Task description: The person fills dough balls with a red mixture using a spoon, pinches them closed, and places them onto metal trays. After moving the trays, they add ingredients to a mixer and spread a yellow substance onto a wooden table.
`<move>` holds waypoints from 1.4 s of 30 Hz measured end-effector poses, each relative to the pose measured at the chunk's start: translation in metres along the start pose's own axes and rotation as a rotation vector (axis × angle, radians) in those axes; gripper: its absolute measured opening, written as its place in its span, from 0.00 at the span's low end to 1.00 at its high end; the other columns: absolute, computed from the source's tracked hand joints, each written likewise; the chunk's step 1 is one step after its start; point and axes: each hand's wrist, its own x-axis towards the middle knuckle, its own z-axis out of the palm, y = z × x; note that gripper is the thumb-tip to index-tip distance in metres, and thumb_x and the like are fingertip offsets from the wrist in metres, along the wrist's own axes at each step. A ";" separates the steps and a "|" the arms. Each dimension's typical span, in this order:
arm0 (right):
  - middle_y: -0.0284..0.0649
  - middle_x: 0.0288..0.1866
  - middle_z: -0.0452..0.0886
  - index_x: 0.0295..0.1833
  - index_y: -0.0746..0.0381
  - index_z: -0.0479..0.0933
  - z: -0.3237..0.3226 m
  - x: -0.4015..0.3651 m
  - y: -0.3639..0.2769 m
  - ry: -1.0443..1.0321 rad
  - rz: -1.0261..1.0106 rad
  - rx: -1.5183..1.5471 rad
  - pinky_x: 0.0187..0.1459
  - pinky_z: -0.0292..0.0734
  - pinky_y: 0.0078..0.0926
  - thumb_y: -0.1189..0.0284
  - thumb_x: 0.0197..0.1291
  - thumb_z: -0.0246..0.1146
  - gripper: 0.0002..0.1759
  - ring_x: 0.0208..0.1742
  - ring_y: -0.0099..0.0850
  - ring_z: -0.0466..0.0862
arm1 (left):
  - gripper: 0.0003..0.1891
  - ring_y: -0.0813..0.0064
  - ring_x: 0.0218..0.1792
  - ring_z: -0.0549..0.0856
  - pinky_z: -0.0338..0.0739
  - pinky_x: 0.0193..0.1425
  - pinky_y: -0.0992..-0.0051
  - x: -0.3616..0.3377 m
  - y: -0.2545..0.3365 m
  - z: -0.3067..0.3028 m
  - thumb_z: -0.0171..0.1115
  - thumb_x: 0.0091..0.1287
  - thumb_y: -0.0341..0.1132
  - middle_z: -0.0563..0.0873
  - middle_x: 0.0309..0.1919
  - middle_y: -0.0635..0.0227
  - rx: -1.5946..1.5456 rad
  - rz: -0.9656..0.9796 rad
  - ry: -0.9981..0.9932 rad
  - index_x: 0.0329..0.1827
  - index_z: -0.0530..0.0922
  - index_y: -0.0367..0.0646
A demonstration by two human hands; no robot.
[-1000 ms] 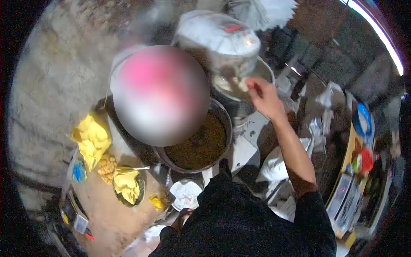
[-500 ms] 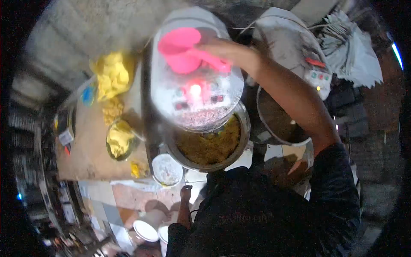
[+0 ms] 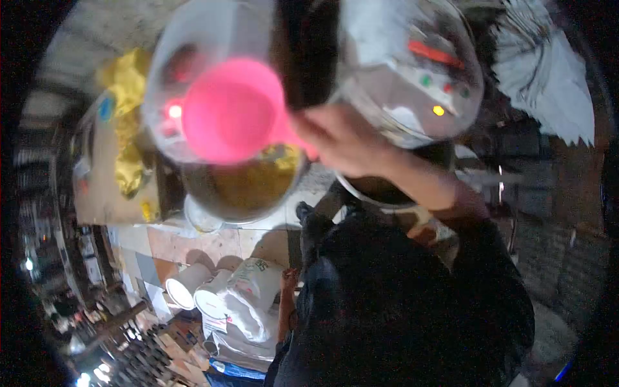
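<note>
- Head view looks straight down on the person's right hand [image 3: 342, 138], raised in front of the dark-sleeved body, its fingers [image 3: 308, 129] clamped around the handle of a pink scoop [image 3: 232, 109].
- The pink scoop is held up in the air, close to the camera, its round bowl turned toward the lens and blurred; what is inside it cannot be made out.
- Directly beneath the scoop sits a large metal pot [image 3: 213, 197] filled with a yellow-brown mash.
- Just to the right of it, under the right forearm, stands a second pot [image 3: 380, 190] with a dark inside, mostly hidden.
- Two pale domed machine housings rise above the pots: the left dome [image 3: 167, 58] shows a red light behind the scoop, and the right dome [image 3: 412, 71] carries small red, green and yellow lights.
- Left hand [image 3: 289, 278] hangs low beside the dark clothing, well apart from the scoop; it is too small and dim to tell whether its fingers are apart or together.
- On the bench [image 3: 97, 193] to the left lies a crumpled yellow sheet [image 3: 126, 84].
- White buckets [image 3: 193, 290] and a white sack [image 3: 251, 303] stand on the tiled floor [image 3: 219, 245] below the pots.
</note>
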 end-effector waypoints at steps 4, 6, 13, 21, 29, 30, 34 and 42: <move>0.54 0.17 0.74 0.26 0.67 0.74 0.015 -0.090 0.049 0.080 0.046 0.067 0.26 0.72 0.45 0.65 0.65 0.56 0.19 0.23 0.51 0.80 | 0.18 0.82 0.21 0.75 0.69 0.20 0.80 -0.016 -0.008 0.011 0.63 0.64 0.48 0.79 0.26 0.71 -0.001 0.017 -0.101 0.45 0.76 0.42; 0.54 0.22 0.76 0.32 0.68 0.75 0.026 -0.122 0.077 0.090 0.051 0.094 0.28 0.71 0.42 0.64 0.67 0.53 0.18 0.26 0.52 0.80 | 0.18 0.83 0.21 0.75 0.69 0.20 0.80 -0.019 -0.008 0.010 0.63 0.64 0.48 0.79 0.26 0.71 -0.005 0.024 -0.121 0.45 0.76 0.42; 0.54 0.28 0.80 0.35 0.67 0.76 0.040 -0.192 0.141 0.125 0.180 0.213 0.32 0.75 0.44 0.66 0.67 0.52 0.16 0.31 0.52 0.81 | 0.17 0.83 0.19 0.74 0.68 0.18 0.81 -0.003 0.013 -0.006 0.64 0.63 0.46 0.78 0.25 0.73 0.082 0.125 -0.202 0.46 0.75 0.44; 0.55 0.35 0.82 0.46 0.64 0.79 0.051 -0.231 0.203 0.102 0.223 0.055 0.44 0.75 0.47 0.57 0.69 0.45 0.24 0.41 0.51 0.82 | 0.13 0.82 0.18 0.73 0.66 0.16 0.80 -0.040 0.105 0.022 0.65 0.63 0.41 0.77 0.23 0.74 0.146 -0.144 -0.060 0.46 0.76 0.46; 0.49 0.25 0.80 0.42 0.65 0.81 0.030 -0.227 0.208 -0.102 0.749 0.373 0.34 0.74 0.38 0.48 0.68 0.43 0.31 0.30 0.40 0.81 | 0.14 0.79 0.24 0.79 0.73 0.25 0.76 -0.015 0.029 0.017 0.64 0.63 0.44 0.82 0.29 0.70 0.399 -0.056 -0.104 0.45 0.78 0.45; 0.49 0.25 0.80 0.42 0.65 0.81 0.030 -0.226 0.212 -0.100 0.749 0.374 0.34 0.74 0.38 0.48 0.68 0.43 0.31 0.30 0.40 0.81 | 0.14 0.77 0.26 0.79 0.75 0.27 0.76 -0.016 0.021 0.015 0.64 0.63 0.45 0.83 0.30 0.70 0.402 0.064 -0.109 0.44 0.79 0.45; 0.50 0.25 0.79 0.48 0.69 0.75 0.026 -0.228 0.214 -0.171 0.708 0.319 0.32 0.74 0.43 0.62 0.63 0.53 0.20 0.28 0.45 0.80 | 0.15 0.74 0.29 0.81 0.77 0.31 0.75 -0.004 -0.005 0.005 0.63 0.63 0.45 0.84 0.32 0.66 0.549 0.115 -0.124 0.43 0.80 0.42; 0.34 0.14 0.69 0.32 0.63 0.75 0.044 -0.239 0.232 0.050 0.398 0.274 0.11 0.66 0.25 0.42 0.67 0.39 0.35 0.12 0.26 0.72 | 0.12 0.75 0.31 0.82 0.76 0.29 0.77 0.012 -0.022 -0.010 0.59 0.65 0.39 0.85 0.36 0.65 0.388 0.207 -0.134 0.44 0.80 0.42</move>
